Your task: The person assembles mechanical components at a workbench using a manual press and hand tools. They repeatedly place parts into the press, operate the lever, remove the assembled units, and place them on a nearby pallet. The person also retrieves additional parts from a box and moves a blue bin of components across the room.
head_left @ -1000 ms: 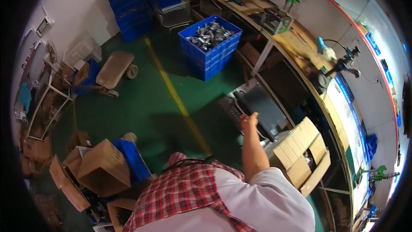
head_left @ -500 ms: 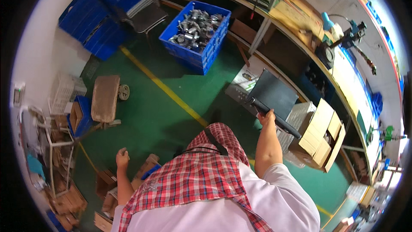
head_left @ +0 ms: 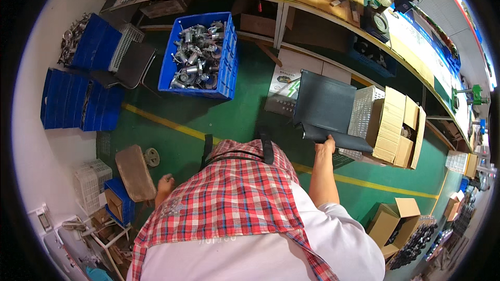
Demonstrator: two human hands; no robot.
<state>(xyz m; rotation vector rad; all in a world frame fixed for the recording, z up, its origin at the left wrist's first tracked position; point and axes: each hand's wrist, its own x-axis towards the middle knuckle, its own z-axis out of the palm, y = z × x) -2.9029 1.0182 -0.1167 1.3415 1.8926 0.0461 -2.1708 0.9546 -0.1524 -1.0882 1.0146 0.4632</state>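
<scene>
My right hand [head_left: 326, 145] is closed on the near edge of a black chair [head_left: 325, 101]. Its flat dark panel lies beyond the hand, and the curved strip I grip runs along its near side. My left hand [head_left: 165, 183] hangs low by my side with the fingers curled in and nothing visible in them. Just left of that hand is a worn brown padded seat [head_left: 134, 171] with a small wheel beside it.
A blue crate [head_left: 233, 75] full of metal parts stands ahead on the green floor. Beyond it runs a long workbench [head_left: 323, 8]. An open cardboard box [head_left: 390, 125] sits right of the black chair; stacked blue crates [head_left: 62, 99] line the left wall.
My view has turned to the right, and the scene has shifted left. My right hand stays on the black chair. My left hand has come closer to my body.
</scene>
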